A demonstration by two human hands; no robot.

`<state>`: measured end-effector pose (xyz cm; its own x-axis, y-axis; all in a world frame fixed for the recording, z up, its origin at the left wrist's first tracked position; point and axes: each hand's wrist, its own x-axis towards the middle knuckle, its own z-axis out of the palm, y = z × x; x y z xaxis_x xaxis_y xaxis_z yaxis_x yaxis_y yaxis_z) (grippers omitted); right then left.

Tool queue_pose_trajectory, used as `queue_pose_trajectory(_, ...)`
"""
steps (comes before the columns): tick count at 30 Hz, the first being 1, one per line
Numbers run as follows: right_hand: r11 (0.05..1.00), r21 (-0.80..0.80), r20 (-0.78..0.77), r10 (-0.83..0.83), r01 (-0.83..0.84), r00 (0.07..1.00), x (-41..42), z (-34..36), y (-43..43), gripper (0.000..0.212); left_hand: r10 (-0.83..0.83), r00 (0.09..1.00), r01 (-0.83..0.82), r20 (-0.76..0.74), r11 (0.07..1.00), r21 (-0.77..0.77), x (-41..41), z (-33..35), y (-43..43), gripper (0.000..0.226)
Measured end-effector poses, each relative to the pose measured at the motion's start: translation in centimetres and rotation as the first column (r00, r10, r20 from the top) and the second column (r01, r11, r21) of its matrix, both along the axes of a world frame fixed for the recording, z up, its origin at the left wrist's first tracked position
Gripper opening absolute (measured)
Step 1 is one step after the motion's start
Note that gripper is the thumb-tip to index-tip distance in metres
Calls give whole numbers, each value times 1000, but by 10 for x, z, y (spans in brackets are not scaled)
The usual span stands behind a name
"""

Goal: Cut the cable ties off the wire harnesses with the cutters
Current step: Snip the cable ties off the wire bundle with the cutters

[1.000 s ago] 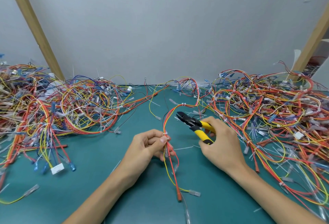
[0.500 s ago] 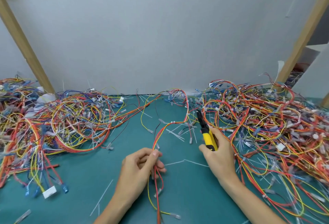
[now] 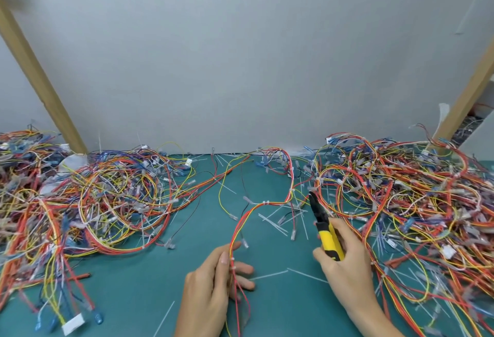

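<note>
My left hand [image 3: 213,283] grips a red, orange and yellow wire harness [image 3: 242,223] near a small white cable tie [image 3: 232,259]. The harness runs up the green mat, past another tie [image 3: 265,202], toward the back wall. My right hand [image 3: 344,264] holds the yellow-handled cutters [image 3: 324,229], whose black jaws [image 3: 313,199] point up and away, to the right of the harness and apart from it. Whether the jaws are parted I cannot tell.
Big tangles of harnesses lie on the left [image 3: 88,203] and right [image 3: 401,197] of the green mat [image 3: 133,291]. Cut white tie pieces [image 3: 275,223] litter the middle. Slanted wooden posts [image 3: 40,80] stand at both sides before a grey wall.
The view has tilted upward. My right hand has swung the cutters from pointing left at the harness to pointing up and away. My left hand keeps its hold on the harness.
</note>
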<state>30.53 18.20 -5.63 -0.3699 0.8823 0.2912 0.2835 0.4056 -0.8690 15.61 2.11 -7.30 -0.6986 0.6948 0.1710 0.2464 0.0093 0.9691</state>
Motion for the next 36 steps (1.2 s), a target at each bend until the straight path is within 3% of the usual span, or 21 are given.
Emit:
queue_pose_trajectory(3, 1000, 8, 25, 5, -5, 1000, 1, -3, 2, 56, -14, 1000, 14, -28, 1000, 4, 1, 0, -1, 35)
queue_pose_trajectory(8, 999, -37, -1, 35, -35, 999, 1, -4, 2, 72, -11, 998, 13, -64, 999, 32, -6, 7, -7, 37)
queue_pose_trajectory(11, 996, -88, -36, 20, -23, 999, 2, -8, 4, 61, 59, 998, -58, -14, 995, 84, -4, 11, -7, 45)
queue_pose_trajectory(13, 990, -143, -70, 0, -10, 998, 2, -11, 6, 50, 26, 999, -23, -39, 997, 77, 2, 11, -8, 44)
queue_pose_trajectory(15, 985, -175, -104, -16, -3, 994, 3, -12, 7, 48, -29, 960, 45, -278, 998, 50, 5, 12, -11, 45)
queue_pose_trajectory(17, 984, -176, -137, -20, -4, 990, 4, -9, 6, 45, -38, 828, 78, -560, 996, 47, 5, 15, -12, 47)
queue_pose_trajectory(20, 981, -194, -211, -37, -4, 977, 4, -3, 3, 37, 31, 653, 74, -757, 992, 104, 6, 20, -11, 62)
queue_pose_trajectory(21, 980, -201, -230, -37, -10, 973, 4, -2, 2, 36, 75, 643, 46, -762, 990, 136, 7, 22, -11, 62)
queue_pose_trajectory(23, 979, -204, -248, -24, -28, 968, 5, 0, 2, 39, 134, 707, -6, -695, 983, 183, 6, 22, -12, 49)
queue_pose_trajectory(26, 979, -201, -222, -3, -43, 975, 7, -1, 3, 42, 142, 894, -77, -424, 983, 169, 3, 19, -14, 29)
queue_pose_trajectory(29, 977, -211, -178, -11, -27, 984, 7, -6, 6, 46, 172, 955, -139, -240, 979, 151, -12, 26, -5, 30)
queue_pose_trajectory(33, 974, -225, -177, -16, -24, 984, 6, -10, 7, 47, 184, 921, -177, -342, 983, 51, -45, 51, 38, 6)
queue_pose_trajectory(36, 985, -170, -145, -2, -23, 989, 6, -9, 7, 44, 171, 834, -184, -525, 983, 28, -60, 70, 89, 11)
